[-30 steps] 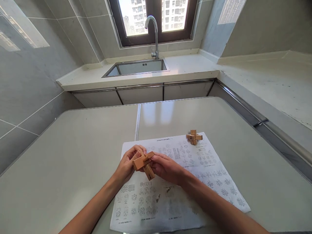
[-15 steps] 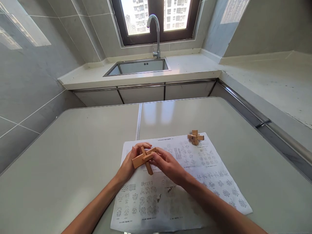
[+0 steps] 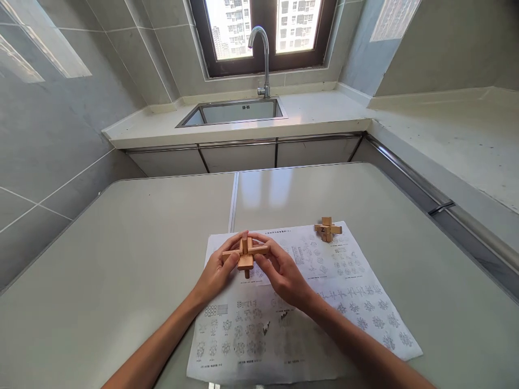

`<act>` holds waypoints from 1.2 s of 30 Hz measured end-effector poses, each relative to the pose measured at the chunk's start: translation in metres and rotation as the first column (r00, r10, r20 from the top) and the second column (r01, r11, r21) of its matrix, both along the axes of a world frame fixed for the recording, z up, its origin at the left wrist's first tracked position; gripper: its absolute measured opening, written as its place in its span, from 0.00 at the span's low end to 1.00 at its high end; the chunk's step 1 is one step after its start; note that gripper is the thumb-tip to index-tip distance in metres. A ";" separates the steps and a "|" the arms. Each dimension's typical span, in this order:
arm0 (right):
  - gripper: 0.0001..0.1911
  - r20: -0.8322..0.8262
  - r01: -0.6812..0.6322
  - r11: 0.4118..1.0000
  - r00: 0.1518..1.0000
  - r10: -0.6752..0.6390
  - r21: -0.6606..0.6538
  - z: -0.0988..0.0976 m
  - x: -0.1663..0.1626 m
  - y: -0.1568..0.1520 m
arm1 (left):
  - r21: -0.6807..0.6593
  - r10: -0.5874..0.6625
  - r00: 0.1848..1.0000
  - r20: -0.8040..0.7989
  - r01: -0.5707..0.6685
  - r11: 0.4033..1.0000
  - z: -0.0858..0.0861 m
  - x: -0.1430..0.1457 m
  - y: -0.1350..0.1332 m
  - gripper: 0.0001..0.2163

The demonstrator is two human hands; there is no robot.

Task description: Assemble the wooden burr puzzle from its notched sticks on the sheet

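Between both hands is a wooden burr puzzle point(image 3: 245, 262) of crossed, interlocking sticks, held just above a printed sheet. My left hand point(image 3: 219, 271) grips its left side, with the thumb on the front and the fingers behind. On the other side, my right hand point(image 3: 284, 273) pinches the right-hand stick, thumb in front and fingertips at the back near the top. Some of the fingertips are hidden behind the wood. The paper sheet point(image 3: 308, 324) carries rows of small line drawings and has two small torn spots near its middle.
A second wooden burr puzzle point(image 3: 327, 230), marked with a dark letter, sits on the sheet's far right corner. The pale table point(image 3: 141, 243) has a seam running away from me. Beyond it are a counter with a sink point(image 3: 233, 112), a faucet point(image 3: 265, 59) and a window.
The held puzzle has been turned from a slanted pose to an upright, level cross facing me. My left thumb has come round to its front. The view has shifted slightly.
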State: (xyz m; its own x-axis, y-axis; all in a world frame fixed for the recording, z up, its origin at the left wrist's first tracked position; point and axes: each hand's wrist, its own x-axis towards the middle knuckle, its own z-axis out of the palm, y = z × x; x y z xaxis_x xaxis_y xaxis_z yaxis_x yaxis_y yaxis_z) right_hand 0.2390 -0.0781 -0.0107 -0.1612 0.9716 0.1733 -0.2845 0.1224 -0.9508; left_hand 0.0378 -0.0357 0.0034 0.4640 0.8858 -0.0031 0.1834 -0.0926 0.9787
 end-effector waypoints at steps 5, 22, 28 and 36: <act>0.14 0.026 -0.011 1.000 1.000 0.011 0.023 -0.004 0.004 0.003 | 0.037 0.050 0.998 -0.036 -0.049 0.998 0.006 0.004 -0.002 0.27; 0.18 -0.073 0.060 0.966 0.994 -0.080 -0.251 -0.005 0.003 0.009 | 0.199 0.062 0.971 -0.229 -0.016 0.980 -0.007 0.007 -0.005 0.53; 0.17 -0.239 -0.154 0.935 0.968 0.078 -0.319 -0.005 0.001 0.007 | 0.367 0.091 0.977 -0.191 -0.015 0.930 -0.003 0.008 -0.003 0.48; 0.17 -0.332 -0.339 0.884 0.915 0.230 -0.322 -0.008 0.003 0.008 | 0.348 0.066 0.988 -0.139 -0.013 0.937 -0.001 0.002 -0.002 0.42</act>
State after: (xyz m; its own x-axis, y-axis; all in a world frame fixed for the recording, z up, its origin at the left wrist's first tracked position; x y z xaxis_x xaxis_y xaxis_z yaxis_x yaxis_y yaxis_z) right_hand 0.2419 -0.0699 -0.0189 -0.4385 0.8924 -0.1059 -0.5103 -0.3443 -0.7880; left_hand 0.0398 -0.0376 0.0028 0.4461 0.8619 0.2412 0.3320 -0.4097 0.8497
